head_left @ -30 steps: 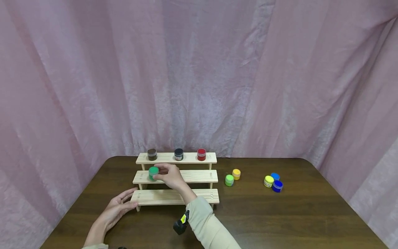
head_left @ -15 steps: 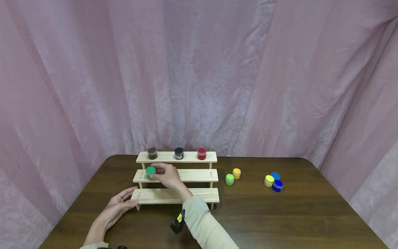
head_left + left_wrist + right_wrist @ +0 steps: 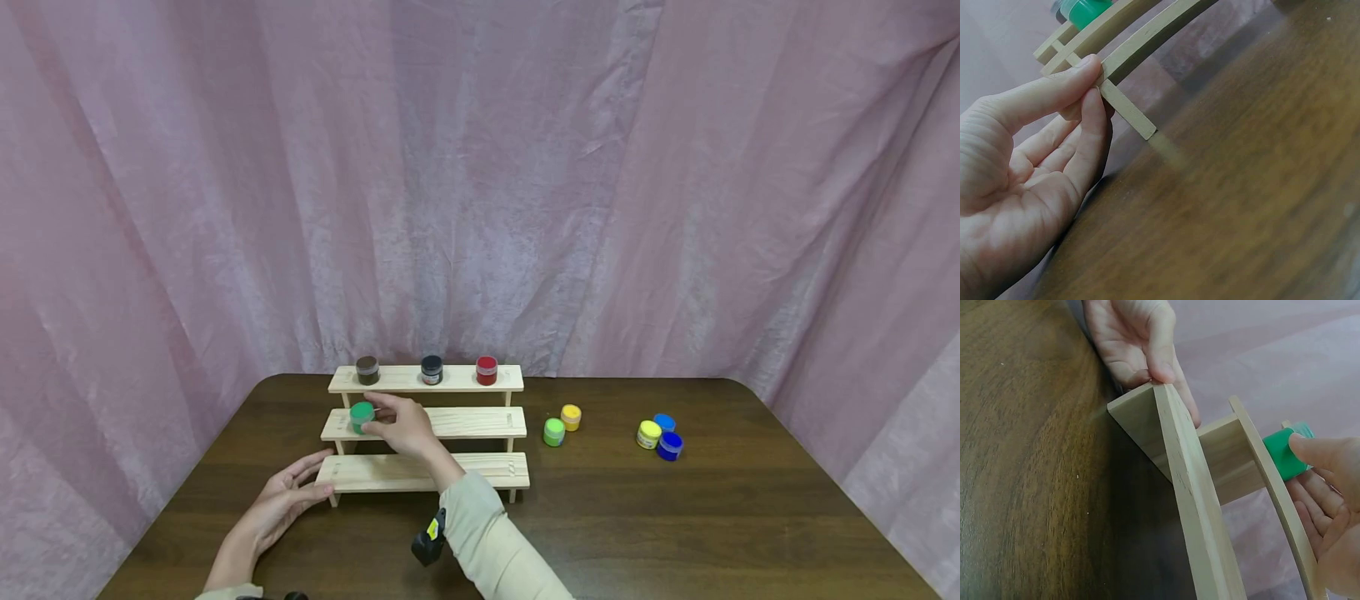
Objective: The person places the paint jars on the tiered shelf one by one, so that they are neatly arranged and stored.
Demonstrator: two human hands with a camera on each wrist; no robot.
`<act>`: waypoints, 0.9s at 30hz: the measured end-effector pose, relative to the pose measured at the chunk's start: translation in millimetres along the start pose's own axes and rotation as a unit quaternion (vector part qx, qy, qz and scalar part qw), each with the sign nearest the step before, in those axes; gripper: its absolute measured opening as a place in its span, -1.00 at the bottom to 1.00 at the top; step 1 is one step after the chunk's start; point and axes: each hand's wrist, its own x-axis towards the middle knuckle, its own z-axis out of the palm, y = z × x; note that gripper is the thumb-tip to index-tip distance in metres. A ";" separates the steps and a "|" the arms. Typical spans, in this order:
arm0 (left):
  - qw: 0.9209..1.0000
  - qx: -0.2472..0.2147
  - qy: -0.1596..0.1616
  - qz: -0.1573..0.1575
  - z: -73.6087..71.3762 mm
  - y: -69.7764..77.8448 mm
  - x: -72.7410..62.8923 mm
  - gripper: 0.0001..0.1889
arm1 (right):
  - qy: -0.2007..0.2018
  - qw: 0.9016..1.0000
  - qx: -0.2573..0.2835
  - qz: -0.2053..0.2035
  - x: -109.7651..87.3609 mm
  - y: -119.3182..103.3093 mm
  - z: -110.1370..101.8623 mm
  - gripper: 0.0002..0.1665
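Observation:
A green paint jar (image 3: 362, 417) stands near the left end of the middle step of a three-step wooden display stand (image 3: 427, 473). My right hand (image 3: 407, 427) pinches it from the right, thumb in front and fingers behind. In the right wrist view, the thumb presses against the green jar (image 3: 1284, 455), whose base meets the board. At the stand's lower left corner, my left hand (image 3: 273, 504) grips the end of the bottom step. The left wrist view shows the left thumb (image 3: 1079, 72) on the board's edge and the index finger against the end below it.
On the top step sit a brown jar (image 3: 367, 371), a black jar (image 3: 431, 371) and a red jar (image 3: 486, 372). Right of the stand are light green (image 3: 553, 432) and orange-yellow (image 3: 571, 418) jars; farther right, yellow (image 3: 648, 435) and two blue jars (image 3: 670, 447). A pink curtain (image 3: 480, 183) hangs behind.
My right hand has shifted the green paint jar slightly left along the middle step, mostly in the first half second. The left hand has stayed at the stand's corner.

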 end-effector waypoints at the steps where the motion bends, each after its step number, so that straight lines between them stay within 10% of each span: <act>1: 1.000 -0.001 -0.002 0.001 0.0 0.1 0.2 -0.20 | -0.001 1.000 0.000 -0.001 -0.1 0.4 -0.2 -0.41; 11: 1.000 -0.009 0.001 -0.001 0.0 0.1 0.0 -0.18 | 0.008 0.991 0.134 0.010 -9.4 -0.2 -12.1 -0.44; 27: 1.000 -0.007 0.008 0.000 0.9 -1.1 0.0 -0.21 | 0.056 0.985 0.156 -0.042 -32.4 6.1 -42.9 -0.59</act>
